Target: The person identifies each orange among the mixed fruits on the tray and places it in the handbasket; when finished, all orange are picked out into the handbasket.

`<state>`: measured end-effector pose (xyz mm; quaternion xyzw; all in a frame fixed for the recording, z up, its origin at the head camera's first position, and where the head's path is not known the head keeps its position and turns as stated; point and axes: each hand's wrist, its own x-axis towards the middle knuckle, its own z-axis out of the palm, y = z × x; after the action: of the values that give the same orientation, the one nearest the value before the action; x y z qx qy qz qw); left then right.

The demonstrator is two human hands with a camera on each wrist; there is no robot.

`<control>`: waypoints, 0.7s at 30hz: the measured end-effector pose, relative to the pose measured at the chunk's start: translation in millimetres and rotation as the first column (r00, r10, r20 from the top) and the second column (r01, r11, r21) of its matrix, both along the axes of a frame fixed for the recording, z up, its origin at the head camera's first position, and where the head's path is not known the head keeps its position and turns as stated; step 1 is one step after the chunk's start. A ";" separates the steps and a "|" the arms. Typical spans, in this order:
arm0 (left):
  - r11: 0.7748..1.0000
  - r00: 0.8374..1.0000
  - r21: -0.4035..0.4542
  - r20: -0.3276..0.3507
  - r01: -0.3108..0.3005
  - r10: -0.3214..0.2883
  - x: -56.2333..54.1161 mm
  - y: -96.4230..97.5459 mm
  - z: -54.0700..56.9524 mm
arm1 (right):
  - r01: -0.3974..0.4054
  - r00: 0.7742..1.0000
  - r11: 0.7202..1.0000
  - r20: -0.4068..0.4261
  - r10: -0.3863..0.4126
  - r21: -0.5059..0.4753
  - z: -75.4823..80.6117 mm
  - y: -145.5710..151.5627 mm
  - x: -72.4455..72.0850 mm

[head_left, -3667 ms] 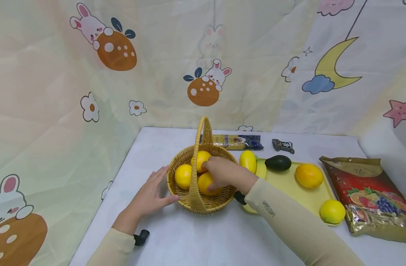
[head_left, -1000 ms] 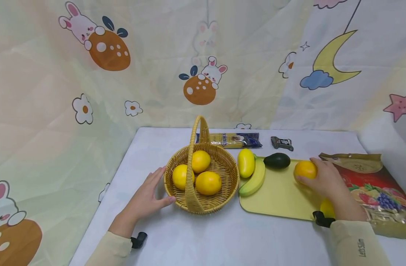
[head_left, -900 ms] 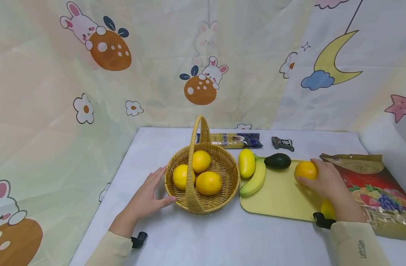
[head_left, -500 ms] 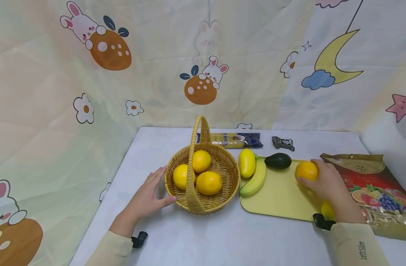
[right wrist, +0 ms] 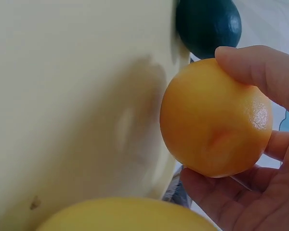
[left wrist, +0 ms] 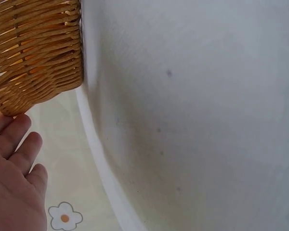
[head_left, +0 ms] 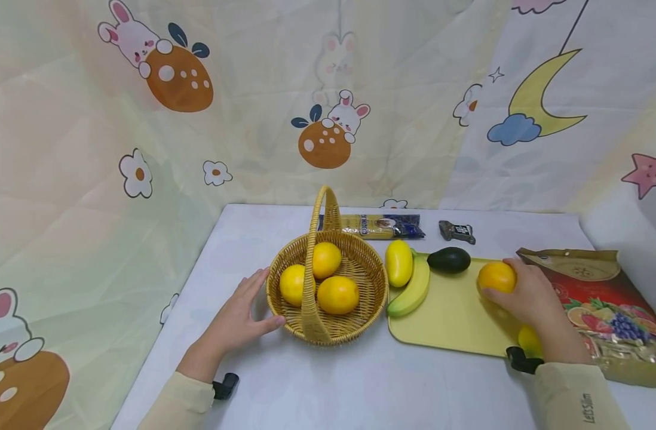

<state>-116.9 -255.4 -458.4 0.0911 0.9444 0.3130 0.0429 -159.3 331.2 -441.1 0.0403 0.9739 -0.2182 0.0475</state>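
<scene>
A wicker basket (head_left: pixel 360 310) with a tall arched handle holds three yellow-orange fruits (head_left: pixel 337 295). My left hand (head_left: pixel 228 325) has its fingers extended at the basket's left side; in the left wrist view, fingertips touch the wickerwork (left wrist: pixel 36 53). Over the right part of a yellow tray (head_left: pixel 446 322), my right hand (head_left: pixel 532 295) grips a round orange-yellow fruit (head_left: pixel 496 277). The right wrist view shows thumb and fingers on opposite sides of that fruit (right wrist: pixel 212 120), with a shadow on the tray. Whether the fruit touches the tray I cannot tell.
A banana (head_left: pixel 412 289), a yellow oval fruit (head_left: pixel 399 263) and a dark avocado (head_left: pixel 449 260) lie along the tray's left and back edges. Another yellow fruit (head_left: pixel 529 340) is partly behind my right wrist. A red-gold bag (head_left: pixel 607 304), noodle packet (head_left: pixel 382 227) and small dark packet (head_left: pixel 457 232) lie beyond.
Earliest, my right hand was on a fruit inside the basket; it has since moved right to the fruit over the tray and grips it. My left hand has stayed beside the basket.
</scene>
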 end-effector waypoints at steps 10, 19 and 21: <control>1.000 1.000 -0.001 -0.001 0.007 -0.007 -0.2 -0.6 0.5 | -0.009 0.997 1.000 -0.073 0.009 0.012 13.8 -3.8 -0.9; 1.000 1.000 0.005 -0.005 0.014 -0.014 -0.3 -1.0 2.5 | -0.059 0.982 0.998 -0.176 0.064 0.033 27.6 -15.6 -2.2; 1.000 1.000 0.006 -0.002 0.015 -0.015 -0.4 -1.2 2.5 | -0.065 0.981 0.997 -0.182 0.070 0.032 31.5 -19.1 -2.1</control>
<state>-117.3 -256.6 -455.9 0.0987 0.9427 0.3156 0.0438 -161.4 312.2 -409.5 -0.0125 0.9777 -0.2068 -0.0353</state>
